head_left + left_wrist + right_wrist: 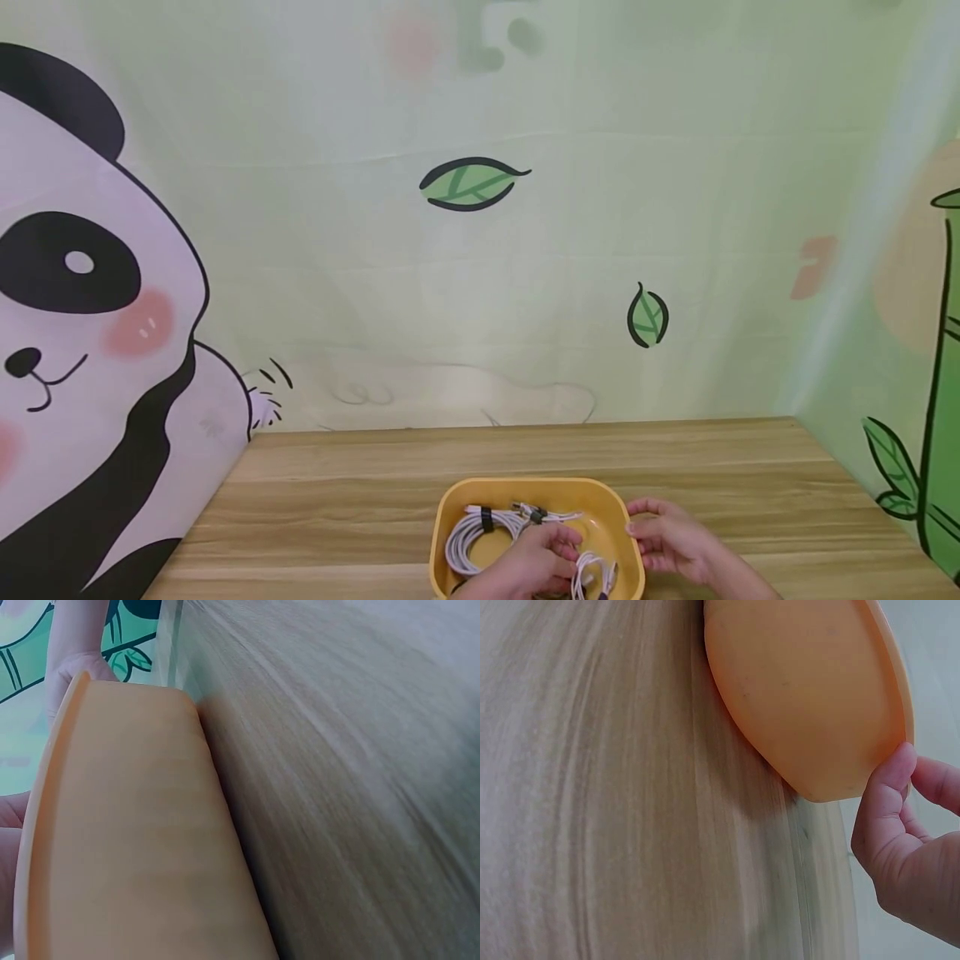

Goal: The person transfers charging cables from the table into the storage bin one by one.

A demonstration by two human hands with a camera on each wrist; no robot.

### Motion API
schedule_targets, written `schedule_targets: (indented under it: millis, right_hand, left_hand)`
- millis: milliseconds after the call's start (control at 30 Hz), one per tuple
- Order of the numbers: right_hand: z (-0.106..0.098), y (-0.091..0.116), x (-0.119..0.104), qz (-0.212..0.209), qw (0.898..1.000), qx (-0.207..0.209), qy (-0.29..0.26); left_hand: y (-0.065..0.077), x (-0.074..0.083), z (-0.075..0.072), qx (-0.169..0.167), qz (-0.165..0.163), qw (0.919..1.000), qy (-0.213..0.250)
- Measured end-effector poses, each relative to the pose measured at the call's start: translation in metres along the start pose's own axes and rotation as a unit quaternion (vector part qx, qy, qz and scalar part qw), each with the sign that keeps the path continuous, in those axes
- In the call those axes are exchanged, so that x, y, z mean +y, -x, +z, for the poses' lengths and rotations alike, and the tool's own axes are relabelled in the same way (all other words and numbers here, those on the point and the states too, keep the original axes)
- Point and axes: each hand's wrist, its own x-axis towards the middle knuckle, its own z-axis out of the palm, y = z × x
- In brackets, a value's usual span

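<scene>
A yellow plastic bin [611,533] stands on the wooden table near the bottom of the head view. My left hand [528,560] reaches inside it, fingers bent, fingertips at the edge of a small coiled white cable [592,573] on the bin's right side. A larger grey-white cable coil [467,546] with a black strap lies on the left, and thin cable ends with connectors [534,512] lie by the far wall. At the right rim my right hand [678,540] pinches the edge between thumb and fingers, also visible in the right wrist view. The left wrist view shows mostly the bin's outer wall [142,817].
The wood-grain table [337,500] extends left, right and behind the bin. A green fabric backdrop [337,250] printed with a panda and leaves hangs behind the table's far edge.
</scene>
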Motion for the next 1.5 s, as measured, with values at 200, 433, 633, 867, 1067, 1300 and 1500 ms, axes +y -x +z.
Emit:
schedule_targets:
  millis: [200,433,633,867,1067,1300,1500]
  right_hand:
    - [0.002,0.001,-0.001,0.002,1.0,0.005,0.001]
    - [0.002,0.001,-0.002,0.004,1.0,0.007,-0.001]
    - [0.002,0.0,-0.002,0.004,1.0,0.013,0.003]
    - [0.002,0.0,-0.002,0.003,1.0,0.012,0.006]
    - [0.004,0.001,-0.003,0.003,1.0,0.012,0.006]
    - [0.004,0.001,-0.003,0.005,1.0,0.012,0.007]
    - [0.003,0.001,-0.002,-0.002,1.0,0.008,0.012]
  left_hand:
    - [0.002,0.002,-0.003,-0.004,-0.002,1.0,0.004]
    - [0.007,0.007,-0.008,-0.014,-0.001,0.9999,0.008]
    - [0.009,0.01,-0.011,-0.018,-0.007,0.9998,0.009]
    - [0.013,0.017,-0.017,-0.014,-0.008,0.9998,0.013]
    - [0.02,0.029,-0.026,-0.024,-0.009,0.9996,0.009]
    - [0.024,0.037,-0.041,-0.066,-0.011,0.9978,0.003]
    - [0.028,0.044,-0.05,-0.077,-0.007,0.997,0.003]
